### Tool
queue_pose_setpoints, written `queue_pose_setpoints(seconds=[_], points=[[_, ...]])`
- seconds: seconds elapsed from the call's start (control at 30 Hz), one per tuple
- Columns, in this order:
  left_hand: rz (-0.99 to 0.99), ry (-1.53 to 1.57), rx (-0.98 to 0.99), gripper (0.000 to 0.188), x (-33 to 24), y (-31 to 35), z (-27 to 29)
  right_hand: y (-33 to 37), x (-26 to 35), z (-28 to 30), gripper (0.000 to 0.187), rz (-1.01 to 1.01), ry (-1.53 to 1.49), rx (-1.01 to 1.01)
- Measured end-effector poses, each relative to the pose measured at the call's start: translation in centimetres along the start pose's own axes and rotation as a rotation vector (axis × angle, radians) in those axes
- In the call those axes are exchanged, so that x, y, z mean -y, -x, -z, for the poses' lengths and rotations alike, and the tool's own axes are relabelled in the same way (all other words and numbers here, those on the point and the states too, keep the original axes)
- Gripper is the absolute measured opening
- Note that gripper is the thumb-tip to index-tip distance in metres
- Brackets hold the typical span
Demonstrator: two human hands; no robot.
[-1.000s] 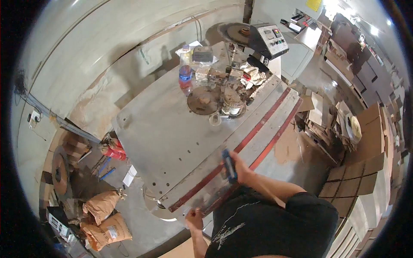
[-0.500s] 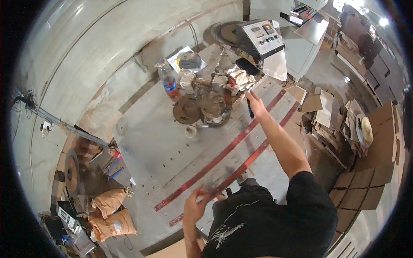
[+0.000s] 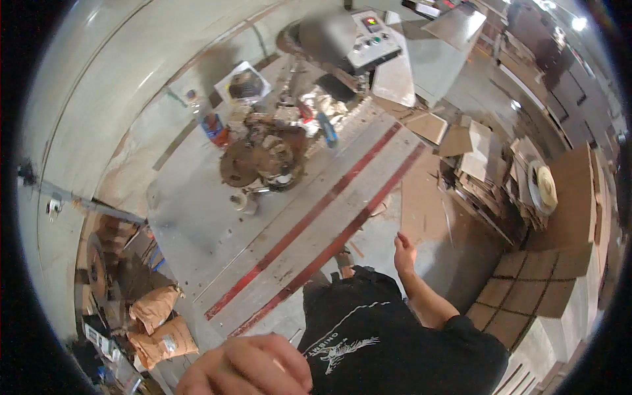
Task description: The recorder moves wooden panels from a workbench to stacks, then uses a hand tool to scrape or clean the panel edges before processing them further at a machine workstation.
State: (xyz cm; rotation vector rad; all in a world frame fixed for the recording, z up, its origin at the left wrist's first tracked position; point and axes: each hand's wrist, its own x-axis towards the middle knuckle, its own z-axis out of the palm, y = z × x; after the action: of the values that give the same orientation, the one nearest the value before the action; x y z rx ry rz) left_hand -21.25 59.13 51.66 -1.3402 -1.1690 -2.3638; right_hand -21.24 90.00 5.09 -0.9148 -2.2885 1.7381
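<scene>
My left hand (image 3: 247, 365) is raised close to the camera at the lower edge, its fingers curled; what they hold, if anything, is hidden. My right hand (image 3: 405, 253) hangs over the floor beside the table's near right edge, fingers stretched and nothing seen in it. On the grey metal table (image 3: 197, 217) with two red stripes lies a blue-handled tool (image 3: 327, 130), its kind unclear. Beside it are crumpled, shiny wrapping (image 3: 336, 108) and a dark flat phone-like slab (image 3: 337, 87). A brown, dusty round machine assembly (image 3: 263, 155) stands left of it.
A plastic bottle (image 3: 212, 125) and a small white cup-like piece (image 3: 242, 201) stand on the table. Behind is a control box (image 3: 375, 46). Cardboard scraps (image 3: 474, 151) are piled at right; brown sacks (image 3: 161, 339) lie at lower left.
My right hand has let go of the blue-handled tool and drawn back toward my body, off the table. My left hand has risen toward the camera. The view has shifted.
</scene>
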Motion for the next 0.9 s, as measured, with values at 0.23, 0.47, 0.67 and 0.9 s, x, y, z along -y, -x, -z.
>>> queue_pose_setpoints(seconds=[0.23, 0.47, 0.67, 0.9], points=[[0.576, 0.510, 0.251, 0.037, 2.0, -3.8, -2.2, 5.9, -16.3, 11.7, 0.050, -0.461, 0.381, -0.115], [0.771, 0.561, 0.195, 0.035, 1.5, -4.4, -5.8, 16.5, -20.4, 14.7, 0.045, -0.698, 0.231, -0.373], [0.729, 0.835, 0.236, 0.038, 2.7, -2.2, -6.5, 25.7, -20.1, 12.7, 0.048, -0.742, 0.206, -0.317], [0.750, 1.073, 0.363, 0.041, 5.0, -0.8, -12.0, 32.7, -19.0, 14.5, 0.049, -0.759, 0.110, -0.419]])
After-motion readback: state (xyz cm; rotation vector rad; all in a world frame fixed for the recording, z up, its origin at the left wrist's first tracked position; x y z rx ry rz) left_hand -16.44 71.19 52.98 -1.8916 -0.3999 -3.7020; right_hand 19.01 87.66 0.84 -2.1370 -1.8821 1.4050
